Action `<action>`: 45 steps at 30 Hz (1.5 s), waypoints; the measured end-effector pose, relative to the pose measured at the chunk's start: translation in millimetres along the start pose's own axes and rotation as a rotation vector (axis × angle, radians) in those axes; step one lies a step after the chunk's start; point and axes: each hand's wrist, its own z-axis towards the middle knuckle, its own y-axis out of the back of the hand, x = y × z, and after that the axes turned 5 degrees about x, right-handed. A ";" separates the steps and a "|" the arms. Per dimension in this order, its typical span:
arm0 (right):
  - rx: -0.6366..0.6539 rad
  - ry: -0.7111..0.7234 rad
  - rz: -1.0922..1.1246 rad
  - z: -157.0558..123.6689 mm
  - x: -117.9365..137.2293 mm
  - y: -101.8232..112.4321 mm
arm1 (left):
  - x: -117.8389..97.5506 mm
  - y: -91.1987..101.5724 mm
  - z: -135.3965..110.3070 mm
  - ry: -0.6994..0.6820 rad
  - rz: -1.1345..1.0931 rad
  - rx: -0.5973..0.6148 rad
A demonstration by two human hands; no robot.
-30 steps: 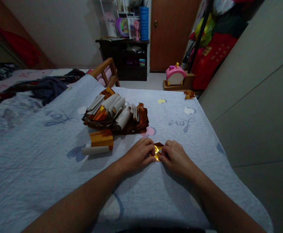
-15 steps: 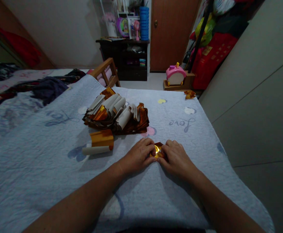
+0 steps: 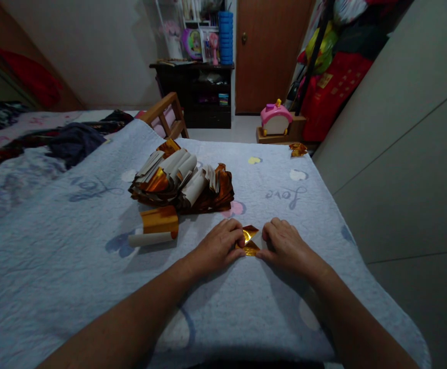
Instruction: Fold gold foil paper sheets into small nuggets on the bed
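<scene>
One folded gold paper (image 3: pixel 248 236) lay on the blue cover (image 3: pixel 227 312), its left edge pinched by the curled left hand (image 3: pixel 220 243); the right hand (image 3: pixel 286 243) was half-open, thumb at the near corner. Folding seemed underway, next needing a firm crease.

Dim, cool light, apparently from overhead, lies over the quilt (image 3: pixel 223 318). On the quilt, the folded gold foil paper (image 3: pixel 251 249) catches a small whitish glare, and soft-edged shadows spread between the left forearm (image 3: pixel 139 307) and right forearm (image 3: pixel 346 302). Beyond the quilt, the dark cabinet (image 3: pixel 192 117) sinks into murk. Right of the quilt, the pale panels (image 3: pixel 403 169) slant, stretched by wide-angle distortion.
</scene>
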 end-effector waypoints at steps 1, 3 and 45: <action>0.016 0.004 0.019 -0.1 -2.8 0.8 | 0.5 -0.2 -0.2 -0.004 0.000 -0.001; 0.034 0.018 0.055 -0.9 -8.6 2.8 | 1.7 -0.7 -0.6 -0.019 -0.001 -0.005; 0.009 0.305 0.304 2.8 8.1 16.3 | 4.0 4.6 -0.7 -0.165 0.152 -0.082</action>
